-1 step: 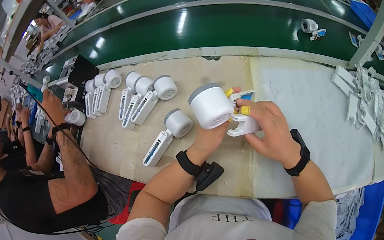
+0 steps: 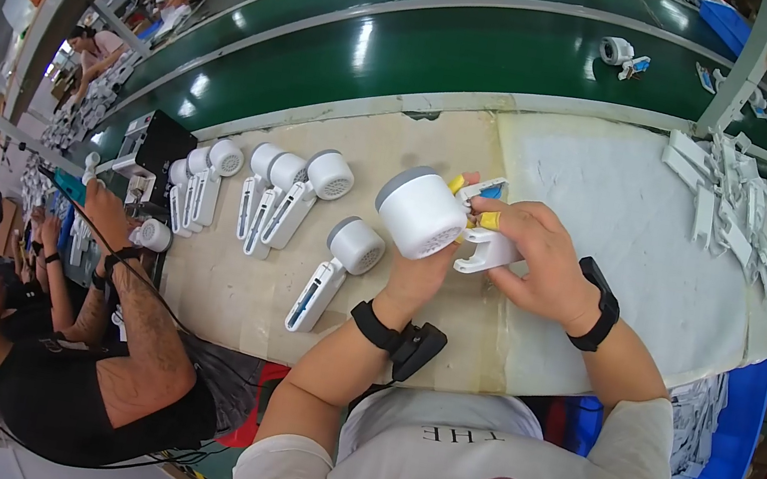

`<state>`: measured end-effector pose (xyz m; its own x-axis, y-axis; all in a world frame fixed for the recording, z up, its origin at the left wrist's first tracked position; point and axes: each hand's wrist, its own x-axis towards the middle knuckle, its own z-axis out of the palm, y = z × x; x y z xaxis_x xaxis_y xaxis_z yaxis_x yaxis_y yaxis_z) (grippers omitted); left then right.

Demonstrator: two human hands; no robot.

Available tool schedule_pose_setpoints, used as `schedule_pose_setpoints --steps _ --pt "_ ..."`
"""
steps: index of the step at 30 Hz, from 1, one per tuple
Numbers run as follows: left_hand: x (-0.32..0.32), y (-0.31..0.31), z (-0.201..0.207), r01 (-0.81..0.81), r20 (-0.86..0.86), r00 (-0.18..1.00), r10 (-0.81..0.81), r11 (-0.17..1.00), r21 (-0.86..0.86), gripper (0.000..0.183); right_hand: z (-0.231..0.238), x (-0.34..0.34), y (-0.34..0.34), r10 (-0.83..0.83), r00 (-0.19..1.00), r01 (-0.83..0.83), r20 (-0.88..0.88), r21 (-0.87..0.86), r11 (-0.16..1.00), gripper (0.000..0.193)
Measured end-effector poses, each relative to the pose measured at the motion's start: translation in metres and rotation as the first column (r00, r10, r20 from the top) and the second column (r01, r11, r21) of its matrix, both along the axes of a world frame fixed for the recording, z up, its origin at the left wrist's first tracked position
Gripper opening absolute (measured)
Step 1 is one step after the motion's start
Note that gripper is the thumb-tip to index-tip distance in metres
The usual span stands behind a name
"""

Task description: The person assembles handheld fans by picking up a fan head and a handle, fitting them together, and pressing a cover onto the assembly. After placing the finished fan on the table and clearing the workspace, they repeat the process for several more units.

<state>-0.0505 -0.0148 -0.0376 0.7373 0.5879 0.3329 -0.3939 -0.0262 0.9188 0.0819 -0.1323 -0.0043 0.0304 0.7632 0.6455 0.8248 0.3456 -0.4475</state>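
Observation:
My left hand [image 2: 417, 281] is closed around a white round device head [image 2: 421, 210] with a grey rim and a perforated end; the head hides most of its fingers. Beside it, my right hand [image 2: 547, 262] pinches a white plastic handle shell [image 2: 487, 251] between thumb and fingers. Yellow covers wrap some fingertips. A small white part with a blue piece [image 2: 489, 190] shows between the hands, apparently joined to the head. To the left on the table lies a device with round head and straight handle [image 2: 317, 294]. Several similar devices [image 2: 281, 197] rest in groups farther left.
Loose white handle shells [image 2: 730, 201] are heaped on the table's right end. Beyond the table runs a green conveyor belt [image 2: 456, 49] with a device head [image 2: 618, 52]. A blue bin [image 2: 741, 421] stands at lower right. Close on my left, a co-worker [image 2: 104, 335] holds a teal tool.

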Motion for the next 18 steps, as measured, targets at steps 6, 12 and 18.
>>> schedule_pose_setpoints --steps 6,12,18 --pt "0.003 -0.003 -0.002 0.046 0.078 0.996 -0.039 0.994 -0.099 0.047 0.003 0.000 -0.002 0.001 1.000 -0.001 -0.009 -0.032 0.999 0.059" --pt "0.000 -0.011 0.002 0.061 0.059 0.997 -0.050 0.978 -0.199 0.054 0.001 0.000 0.000 0.019 1.000 -0.019 0.017 0.003 1.000 0.060" --pt "-0.001 -0.015 0.004 0.069 0.061 0.997 -0.055 0.960 -0.270 0.048 0.002 0.003 -0.003 -0.006 0.993 0.003 0.118 0.019 1.000 0.058"
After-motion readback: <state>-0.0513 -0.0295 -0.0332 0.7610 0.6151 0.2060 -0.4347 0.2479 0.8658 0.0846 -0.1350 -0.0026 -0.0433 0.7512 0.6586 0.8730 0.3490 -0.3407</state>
